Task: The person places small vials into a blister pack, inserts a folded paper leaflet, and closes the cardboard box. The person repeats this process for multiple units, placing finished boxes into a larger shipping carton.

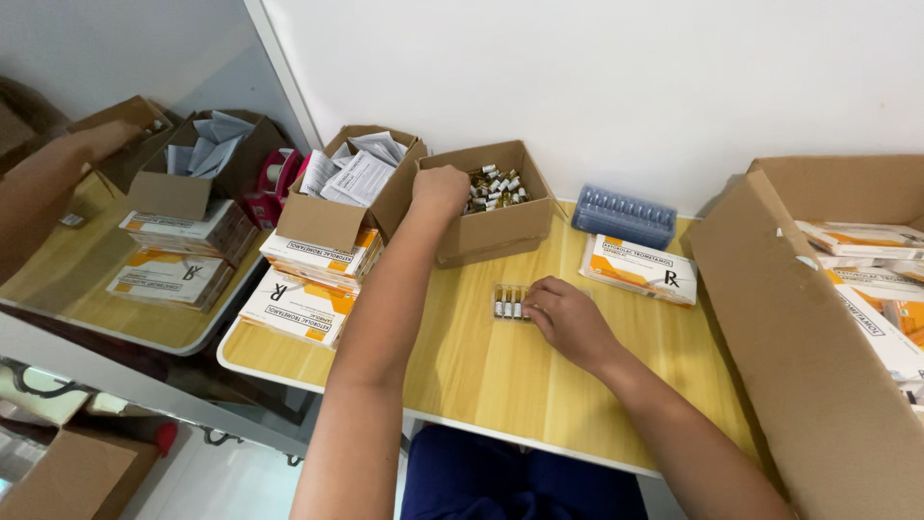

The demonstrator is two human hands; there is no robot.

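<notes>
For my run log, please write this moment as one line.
left hand: closed, at box of vials | right hand: on clear tray with vials | surface: wooden table

Brown cardboard box, pale wood-grain table, blue ribbed tray, white-and-orange cartons.

The room is bright and evenly lit, soft light seeming to come from above. The white wall at twelve o'clock is clean, without glare. Shadows under the boxes are faint and short on the table. Toward nine o'clock a mirror looks duller and greyer. Edges bow slightly; the near forearms are a little soft.
</notes>
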